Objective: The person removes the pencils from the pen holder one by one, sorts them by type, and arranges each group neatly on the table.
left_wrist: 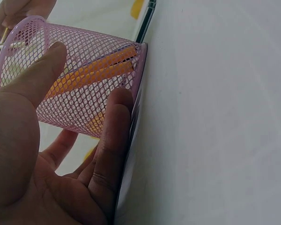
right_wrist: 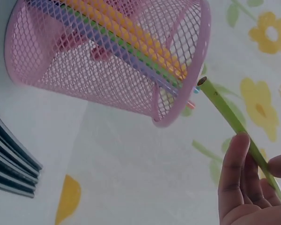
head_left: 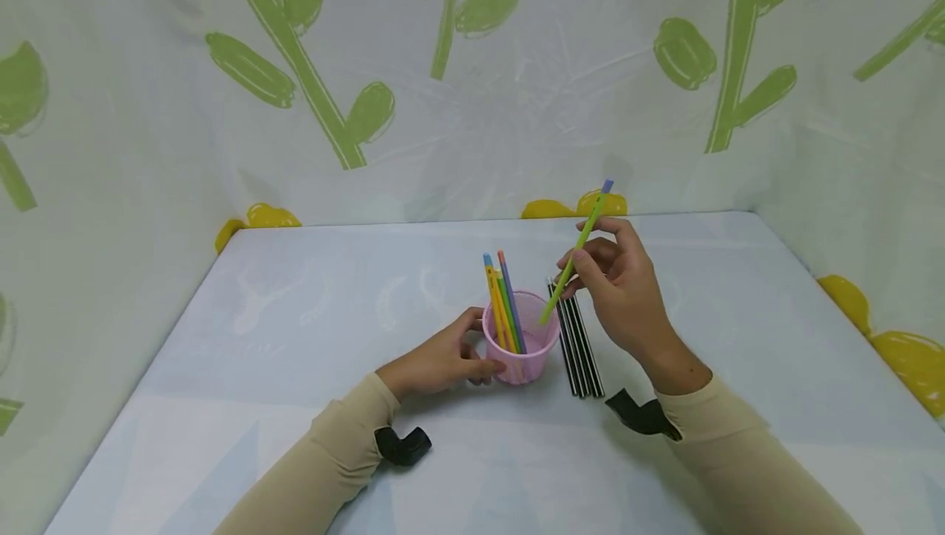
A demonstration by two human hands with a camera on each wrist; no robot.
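Note:
A pink mesh pencil cup (head_left: 529, 368) stands upright on the table, with several colored pencils (head_left: 505, 305) leaning inside it. My left hand (head_left: 443, 361) holds the cup from its left side; the left wrist view shows the thumb and fingers around the mesh wall (left_wrist: 91, 40). Above the cup's right side, my right hand (head_left: 623, 297) pinches a light green pencil (head_left: 588, 227) with a blue-purple upper end. That pencil is tilted, its lower end over the cup's opening in the head view. In the right wrist view, its dark tip (right_wrist: 202, 81) appears just off the rim (right_wrist: 205, 51).
Several black pencils (head_left: 579, 346) lie side by side on the pale table (head_left: 332, 305), just right of the cup. Behind the table hangs a white backdrop (head_left: 561, 108) with green stems and leaves. Dark straps or mounts (head_left: 402, 445) sit at both wrists.

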